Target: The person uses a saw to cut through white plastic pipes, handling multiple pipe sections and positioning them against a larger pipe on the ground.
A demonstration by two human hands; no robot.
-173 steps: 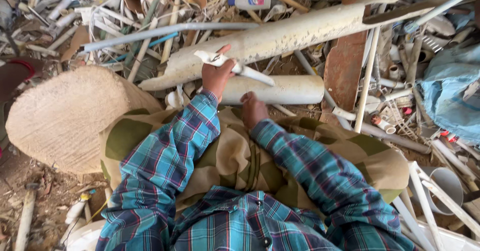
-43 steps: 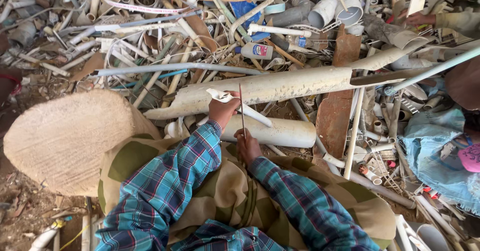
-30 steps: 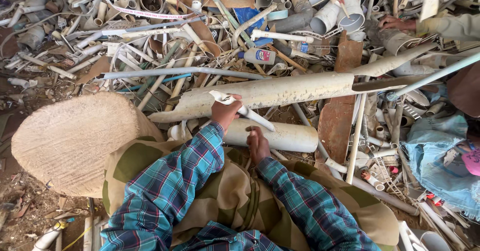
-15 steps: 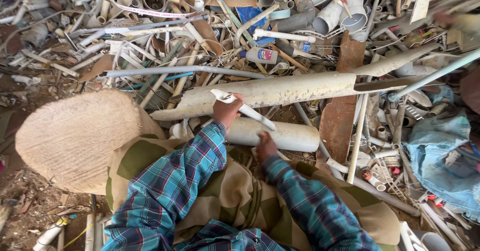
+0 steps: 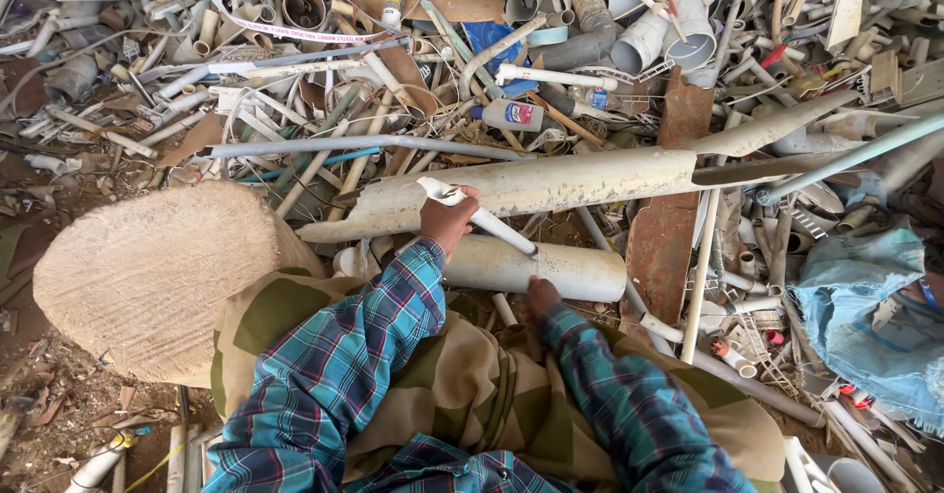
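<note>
My left hand [image 5: 447, 220] is shut on a thin white pipe piece [image 5: 497, 230] that slants down to the right in front of a long dirty white pipe [image 5: 580, 180]. My right hand [image 5: 541, 296] lies lower, at the top edge of a camouflage-patterned sack [image 5: 472, 395] spread over my lap, just below a short fat white pipe [image 5: 565, 272]. Its fingers point down into the sack's edge and are hidden. Both arms wear blue checked sleeves.
A round woven sack [image 5: 147, 277] bulges at the left. A rusty metal plank [image 5: 669, 232] stands right of the pipes, and a blue plastic sheet [image 5: 865, 306] lies at the far right. A heap of scrap pipes, tubes and a small bottle [image 5: 511, 115] fills the ground ahead.
My right hand has dropped away from the left, down and right to the sack's edge; the thin stick it held is gone from view. My left hand keeps the white pipe piece.
</note>
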